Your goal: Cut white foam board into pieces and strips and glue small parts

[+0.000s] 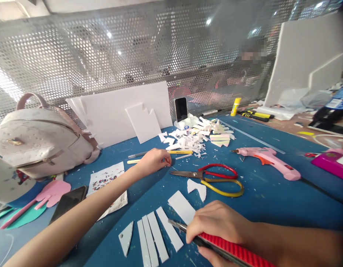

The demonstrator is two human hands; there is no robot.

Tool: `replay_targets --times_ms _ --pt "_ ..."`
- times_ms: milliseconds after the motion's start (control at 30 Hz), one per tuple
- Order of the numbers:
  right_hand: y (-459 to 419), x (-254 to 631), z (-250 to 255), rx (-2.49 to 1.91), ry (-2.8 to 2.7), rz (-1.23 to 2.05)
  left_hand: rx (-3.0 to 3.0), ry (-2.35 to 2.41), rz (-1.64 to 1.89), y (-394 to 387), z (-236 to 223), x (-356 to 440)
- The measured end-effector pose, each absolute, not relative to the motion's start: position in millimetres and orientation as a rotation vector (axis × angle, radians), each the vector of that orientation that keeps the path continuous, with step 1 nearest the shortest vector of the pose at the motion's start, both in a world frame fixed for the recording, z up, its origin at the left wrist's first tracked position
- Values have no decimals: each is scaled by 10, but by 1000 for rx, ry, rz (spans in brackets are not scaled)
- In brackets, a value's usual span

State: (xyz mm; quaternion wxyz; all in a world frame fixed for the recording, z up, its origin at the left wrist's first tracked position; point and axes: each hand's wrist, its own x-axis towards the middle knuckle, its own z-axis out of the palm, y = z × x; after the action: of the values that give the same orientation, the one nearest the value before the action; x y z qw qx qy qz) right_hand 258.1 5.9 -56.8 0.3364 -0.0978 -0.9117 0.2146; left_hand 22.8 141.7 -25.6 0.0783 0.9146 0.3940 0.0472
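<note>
My right hand is wrapped round a utility knife with a red ribbed handle. The knife's tip lies by a cut white foam board piece. Several narrow white foam strips are lined up to its left, beside a small triangular piece with a hole. Farther away, my left hand is closed with curled fingers above the blue table; what they pinch, if anything, I cannot make out. It is near a yellow pen and the blade tips of scissors with red and yellow handles.
Foam scraps are heaped at the back, by a phone and large white boards. A pink glue gun with a cord lies right. A backpack, a dark phone and a speckled sheet are left.
</note>
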Motion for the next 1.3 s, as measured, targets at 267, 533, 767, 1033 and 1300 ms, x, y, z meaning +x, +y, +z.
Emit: replay_targets --times_ms 267,533,767,1033,1300 --pt "77 2575 -591 -240 -2369 557 2737 1188 158 1381 -197 148" --pt "73 2575 -579 -232 -2386 551 2726 1167 165 1386 -230 54" --pt "75 2570 -568 -236 -2378 558 2741 1134 196 1376 -267 69" --pt "63 2577 -604 -267 -2367 583 2698 1016 206 1157 -116 6" --pt "79 2593 -618 -262 -2391 667 2633 958 163 870 -100 -18"
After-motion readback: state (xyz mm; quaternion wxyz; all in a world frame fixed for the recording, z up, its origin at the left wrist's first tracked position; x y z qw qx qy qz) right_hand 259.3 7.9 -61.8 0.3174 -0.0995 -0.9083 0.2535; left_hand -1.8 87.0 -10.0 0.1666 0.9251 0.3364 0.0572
